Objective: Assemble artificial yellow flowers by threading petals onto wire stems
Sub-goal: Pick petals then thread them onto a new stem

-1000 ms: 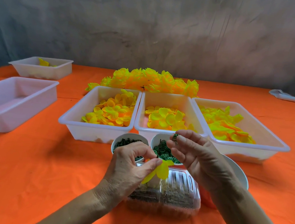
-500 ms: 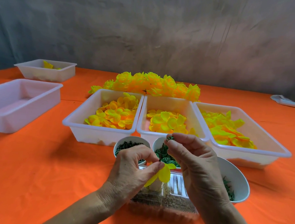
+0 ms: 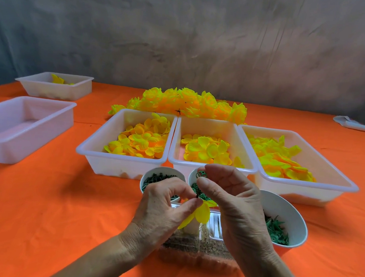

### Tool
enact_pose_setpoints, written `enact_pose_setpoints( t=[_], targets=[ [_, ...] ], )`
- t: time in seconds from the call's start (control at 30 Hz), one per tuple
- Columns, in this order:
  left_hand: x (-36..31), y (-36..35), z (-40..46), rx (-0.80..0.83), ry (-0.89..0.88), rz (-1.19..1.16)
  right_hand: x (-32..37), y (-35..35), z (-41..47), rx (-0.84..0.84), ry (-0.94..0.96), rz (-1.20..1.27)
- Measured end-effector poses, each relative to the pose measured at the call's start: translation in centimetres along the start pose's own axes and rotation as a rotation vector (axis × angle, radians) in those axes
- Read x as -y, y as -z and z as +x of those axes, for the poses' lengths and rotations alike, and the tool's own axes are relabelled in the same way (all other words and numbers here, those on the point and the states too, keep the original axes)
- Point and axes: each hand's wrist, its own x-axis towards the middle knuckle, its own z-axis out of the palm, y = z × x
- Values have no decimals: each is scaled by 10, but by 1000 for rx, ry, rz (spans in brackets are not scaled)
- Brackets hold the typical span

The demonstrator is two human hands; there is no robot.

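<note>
No readable text anywhere.

I am seeing the right hand hiding part of the middle bowl, while the clear box contents are blurring beyond telling.

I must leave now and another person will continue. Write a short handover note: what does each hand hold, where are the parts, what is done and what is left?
Left hand: pinches a dark stem tip with a yellow petal on it.
Right hand: pinches a small green ring piece above the bowls.
Parts: loose petals in three white trays; green pieces in the small bowls.
Done: a pile of finished flowers behind the trays.
Left: probably add the green piece to this stem, then further petals.
</note>
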Motion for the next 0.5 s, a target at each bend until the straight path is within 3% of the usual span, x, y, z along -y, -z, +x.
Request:
enact_pose_setpoints(
  t=[0.5],
  targets=[
    [2, 0, -1, 25, 50, -49, -4, 3, -1, 23, 4, -11]
  ],
)
